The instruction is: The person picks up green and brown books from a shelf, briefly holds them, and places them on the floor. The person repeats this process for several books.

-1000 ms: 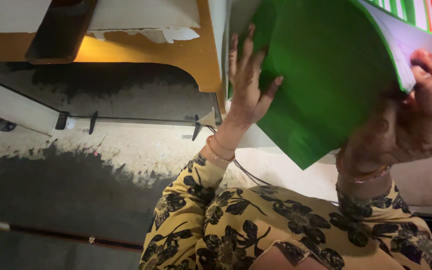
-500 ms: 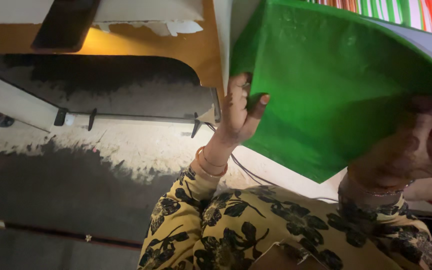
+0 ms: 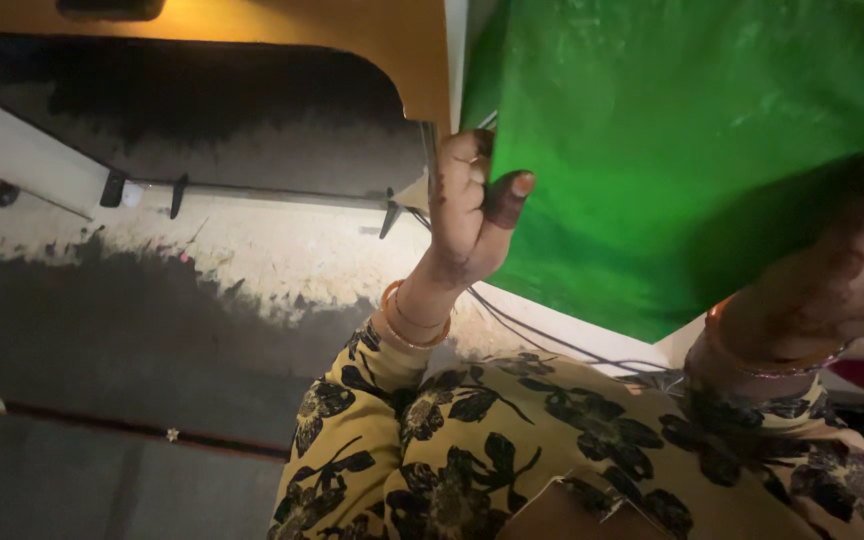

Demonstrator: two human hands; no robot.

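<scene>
A large green-covered book (image 3: 672,130) fills the upper right of the head view, held up close to the camera. My left hand (image 3: 467,205) grips its left edge, thumb pressed on the green cover and fingers curled behind. My right hand (image 3: 842,270) holds the book's lower right part, fingers against the cover; its fingertips are partly out of frame. Both wrists wear bangles, and yellow sleeves with black flowers (image 3: 432,430) cover my arms.
A wooden desk edge (image 3: 392,40) runs along the top left, next to the book. Below it lies a worn floor (image 3: 152,300) with dark patches. A thin cable (image 3: 542,340) trails under the book. A dark ledge (image 3: 102,480) crosses the lower left.
The book has come closer and lower, now hiding its pages and striped edge. My left hand went from flat on the cover to gripping the left edge. The view tilted downward.
</scene>
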